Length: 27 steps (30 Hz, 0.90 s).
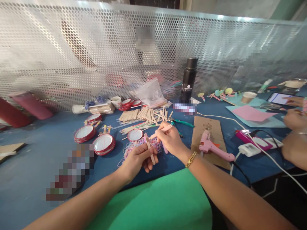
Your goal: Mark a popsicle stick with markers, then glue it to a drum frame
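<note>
Pinched upright in my left hand (141, 156) is a flat wooden craft stick (150, 150). My right hand (170, 140) closes round a pale pink marker (167, 128), its narrow end pointing at the upper part of the stick. Whether the tip touches the wood I cannot tell. Under and behind both hands lies a loose pile of pastel rubber bands (130, 147). A round white disc with a red rim (135, 135) rests just beyond the pile. Farther back many bare craft sticks (134, 115) lie heaped.
Stacked red-rimmed discs (104, 143) stand at left. Green-handled pliers (183, 123) and a black bottle (189, 80) are behind. A pink glue gun (211, 145) lies on cardboard (196, 127) at right, near cables and a power bank (254, 140). Another person's hand (296, 119) is at far right.
</note>
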Each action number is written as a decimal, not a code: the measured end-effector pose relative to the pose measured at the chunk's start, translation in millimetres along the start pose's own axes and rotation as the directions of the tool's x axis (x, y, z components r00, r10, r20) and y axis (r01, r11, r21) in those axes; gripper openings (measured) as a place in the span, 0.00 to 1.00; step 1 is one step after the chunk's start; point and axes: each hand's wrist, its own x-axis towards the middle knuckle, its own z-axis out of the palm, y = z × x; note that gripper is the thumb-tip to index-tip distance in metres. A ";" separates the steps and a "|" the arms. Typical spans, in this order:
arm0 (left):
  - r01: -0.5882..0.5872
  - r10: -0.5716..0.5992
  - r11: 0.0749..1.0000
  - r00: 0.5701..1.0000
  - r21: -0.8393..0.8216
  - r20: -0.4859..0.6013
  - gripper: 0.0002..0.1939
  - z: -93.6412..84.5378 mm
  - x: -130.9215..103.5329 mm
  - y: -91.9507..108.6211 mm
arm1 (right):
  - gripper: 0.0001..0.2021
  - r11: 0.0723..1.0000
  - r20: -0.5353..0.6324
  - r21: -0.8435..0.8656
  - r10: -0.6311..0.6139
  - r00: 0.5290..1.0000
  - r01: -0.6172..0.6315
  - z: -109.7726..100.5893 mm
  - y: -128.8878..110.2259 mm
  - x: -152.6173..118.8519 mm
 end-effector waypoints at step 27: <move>-0.001 0.001 1.000 0.999 -0.004 -0.042 0.19 0.7 -0.9 0.2 | 0.12 0.999 0.021 -0.023 -0.043 0.999 0.044 1.5 -1.0 -0.8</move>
